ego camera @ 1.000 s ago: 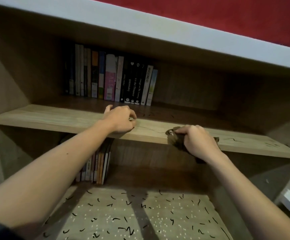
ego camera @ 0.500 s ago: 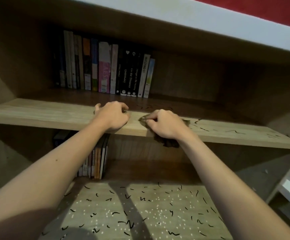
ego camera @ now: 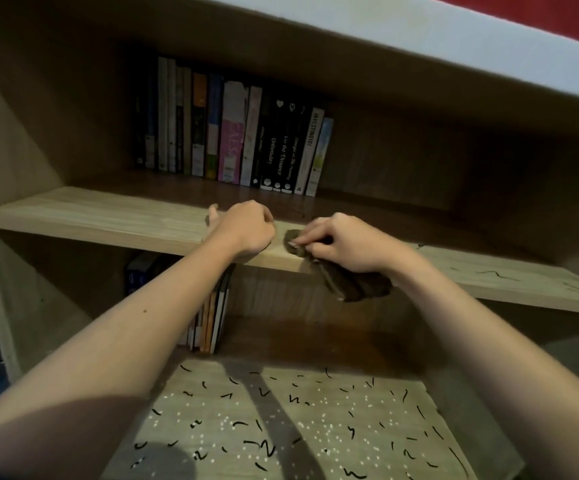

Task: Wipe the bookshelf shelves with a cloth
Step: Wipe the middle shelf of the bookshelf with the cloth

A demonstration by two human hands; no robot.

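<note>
The middle wooden shelf (ego camera: 90, 216) of the bookshelf runs across the view. My right hand (ego camera: 346, 244) grips a dark brown cloth (ego camera: 350, 285) at the shelf's front edge. Its fingertips press one end of the cloth onto the board, and the rest hangs below the edge. My left hand (ego camera: 246, 230) rests on the shelf just left of the cloth, fingers curled into a fist with nothing in it. Black squiggly marks (ego camera: 488, 273) lie on the shelf to the right of my right hand.
A row of upright books (ego camera: 232, 133) stands at the back of the middle shelf. More books (ego camera: 211, 317) stand on the lower shelf (ego camera: 298, 427), which is strewn with black marks and white specks. The bookshelf's white top board (ego camera: 419, 39) overhangs above.
My right hand slid the cloth leftward along the shelf's front edge, ending close beside my left hand. My left hand stayed in place on the shelf.
</note>
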